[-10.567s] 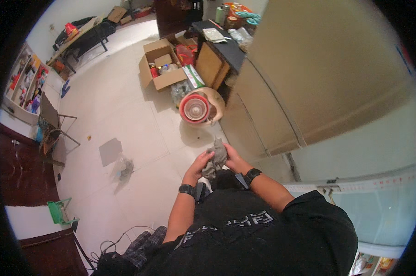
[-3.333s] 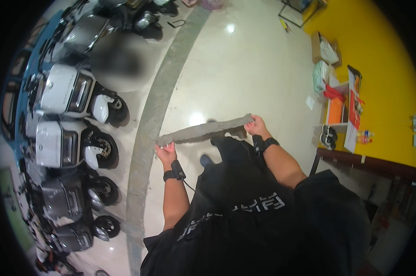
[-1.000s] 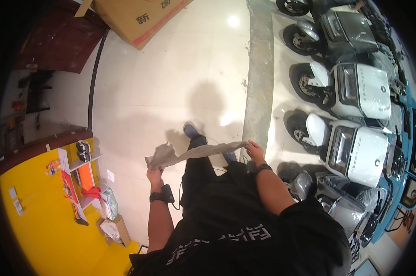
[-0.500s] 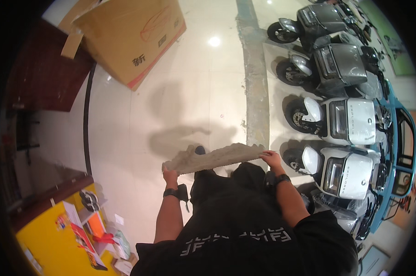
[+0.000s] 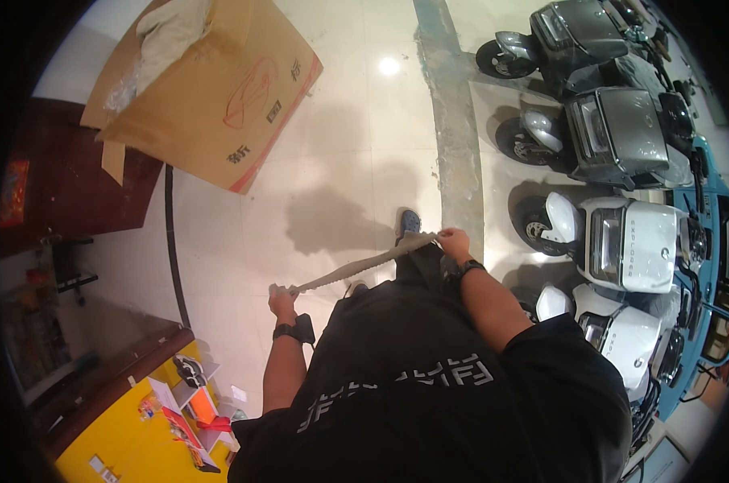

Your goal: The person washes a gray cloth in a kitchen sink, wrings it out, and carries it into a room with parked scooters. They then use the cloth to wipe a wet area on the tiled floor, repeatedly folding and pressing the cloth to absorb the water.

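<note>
A grey-beige cloth (image 5: 360, 264) with a finely ridged edge stretches between my two hands in front of my body. My left hand (image 5: 281, 302) is closed on its left end. At the other end, which sits farther forward, my right hand (image 5: 454, 243) pinches the cloth near its corner. Seen nearly edge-on, the cloth forms a narrow slanting strip. Just beyond its right part, a dark blue shoe (image 5: 410, 220) shows on the floor.
A big open cardboard box (image 5: 195, 121) with pale fabric (image 5: 171, 40) inside stands far left. Parked scooters, including a white one (image 5: 642, 245) and a dark grey one (image 5: 622, 133), line the right. A yellow counter (image 5: 131, 431) with small shelves is near left.
The cloth has gone from a broader, nearly level piece to a thin, slanted strip. My right hand has moved forward and slightly left. The box appears closer, with its inside now showing.
</note>
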Motion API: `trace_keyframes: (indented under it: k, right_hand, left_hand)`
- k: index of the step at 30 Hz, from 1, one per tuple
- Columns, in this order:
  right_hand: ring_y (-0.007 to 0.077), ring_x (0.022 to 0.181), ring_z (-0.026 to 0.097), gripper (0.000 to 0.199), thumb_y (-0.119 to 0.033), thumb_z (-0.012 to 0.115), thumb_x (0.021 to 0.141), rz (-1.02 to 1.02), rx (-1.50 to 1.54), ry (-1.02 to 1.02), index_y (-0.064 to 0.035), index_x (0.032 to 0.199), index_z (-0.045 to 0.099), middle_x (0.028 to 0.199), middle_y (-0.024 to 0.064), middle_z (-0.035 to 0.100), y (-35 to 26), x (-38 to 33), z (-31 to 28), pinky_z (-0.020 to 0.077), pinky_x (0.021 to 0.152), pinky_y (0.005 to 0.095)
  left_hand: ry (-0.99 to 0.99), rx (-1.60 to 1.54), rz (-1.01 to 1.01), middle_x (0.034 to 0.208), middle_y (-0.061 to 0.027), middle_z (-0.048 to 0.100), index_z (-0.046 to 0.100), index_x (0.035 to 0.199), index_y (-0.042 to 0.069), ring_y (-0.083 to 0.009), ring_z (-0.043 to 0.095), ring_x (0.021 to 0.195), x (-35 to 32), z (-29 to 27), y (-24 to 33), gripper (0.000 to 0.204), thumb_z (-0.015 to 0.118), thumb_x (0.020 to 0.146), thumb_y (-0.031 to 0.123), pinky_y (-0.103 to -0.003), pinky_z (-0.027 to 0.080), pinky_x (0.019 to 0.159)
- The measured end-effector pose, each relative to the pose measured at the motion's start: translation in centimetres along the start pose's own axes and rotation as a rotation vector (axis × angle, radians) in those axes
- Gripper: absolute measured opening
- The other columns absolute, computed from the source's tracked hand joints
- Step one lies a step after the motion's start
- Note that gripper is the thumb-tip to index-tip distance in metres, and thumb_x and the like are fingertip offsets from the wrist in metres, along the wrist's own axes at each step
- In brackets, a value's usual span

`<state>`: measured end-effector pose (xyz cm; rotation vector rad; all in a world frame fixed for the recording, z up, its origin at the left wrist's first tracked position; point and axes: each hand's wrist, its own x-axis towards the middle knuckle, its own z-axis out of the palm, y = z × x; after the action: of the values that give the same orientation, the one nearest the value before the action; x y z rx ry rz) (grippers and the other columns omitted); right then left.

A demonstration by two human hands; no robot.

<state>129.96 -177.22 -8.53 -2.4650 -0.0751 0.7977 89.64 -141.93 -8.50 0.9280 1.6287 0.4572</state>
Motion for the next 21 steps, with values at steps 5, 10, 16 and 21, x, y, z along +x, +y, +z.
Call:
trace_keyframes:
  k: [5, 10, 16, 21]
  right_hand:
    - [0.0256, 0.09, 0.072, 0.026, -0.035, 0.079, 0.076, -0.056, 0.096, -0.039, -0.0142, 0.09, 0.081, 0.089, 0.0091, 0.076, -8.7, 10.2, -4.7, 0.0561, 0.082, 0.0369]
    - [0.0315, 0.118, 0.057, 0.022, -0.028, 0.083, 0.077, -0.583, 0.187, 0.126, -0.0112, 0.091, 0.077, 0.104, 0.0145, 0.066, -17.6, 18.8, -6.1, 0.0477, 0.1, 0.0407]
    - [0.0246, 0.126, 0.054, 0.013, -0.011, 0.078, 0.085, -0.724, 0.697, -0.732, -0.0075, 0.097, 0.075, 0.139, 0.0155, 0.055, -38.7, 23.5, -8.9, 0.0449, 0.104, 0.0379]
    - [0.0113, 0.095, 0.063, 0.01, -0.01, 0.076, 0.09, -0.649, 0.36, -1.15, -0.0019, 0.096, 0.075, 0.107, 0.0023, 0.071, -51.5, 24.7, -8.1, 0.0514, 0.086, 0.0293]
  left_hand:
    - [-0.008, -0.006, -0.062, 0.112, -0.0157, 0.061, 0.051, 0.136, -0.003, -0.0324, 0.068, 0.098, -1.0, 7.8, 7.6, 0.042, 0.054, 0.095, 0.006, -0.042, 0.065, 0.079]
    - [-0.355, 0.411, -0.017, 0.105, -0.0076, 0.064, 0.06, 0.123, 0.001, -0.0188, 0.065, 0.092, 0.1, 16.0, 19.7, 0.029, 0.057, 0.099, 0.018, -0.035, 0.057, 0.085]
    - [-0.758, -0.117, 0.12, 0.11, -0.0054, 0.061, 0.06, 0.124, 0.005, -0.0169, 0.06, 0.108, -1.5, 30.1, 34.9, 0.026, 0.055, 0.103, 0.019, -0.034, 0.049, 0.097]
    - [-0.861, 0.387, 0.558, 0.116, -0.01, 0.063, 0.056, 0.13, 0.004, -0.0193, 0.064, 0.106, -0.6, 39.1, 45.4, 0.03, 0.055, 0.101, 0.012, -0.034, 0.052, 0.094]
